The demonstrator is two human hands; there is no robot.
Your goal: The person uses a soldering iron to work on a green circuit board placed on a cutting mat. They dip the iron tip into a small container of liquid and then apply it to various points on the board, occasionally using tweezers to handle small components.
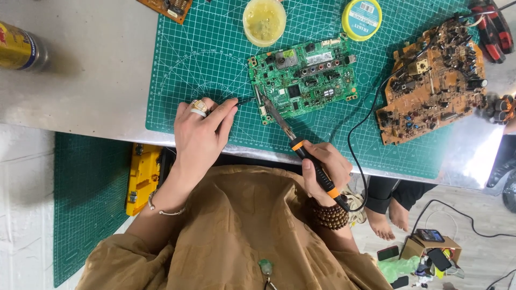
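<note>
A green circuit board (303, 80) lies on a green cutting mat (215, 53). My right hand (328, 166) grips a black and orange soldering iron (301, 150), its tip touching the board's left edge. My left hand (201, 134), wearing a ring, pinches a thin black tool or wire (246, 100) that points at the same edge of the board. A bead bracelet sits on my right wrist.
A brown circuit board (432, 80) lies at the right, a round yellowish tub (264, 20) and a yellow-rimmed tin (362, 19) at the top. A can (21, 47) stands at far left. A yellow case (142, 177) sits below the table edge. Phones and clutter (430, 252) lie on the floor.
</note>
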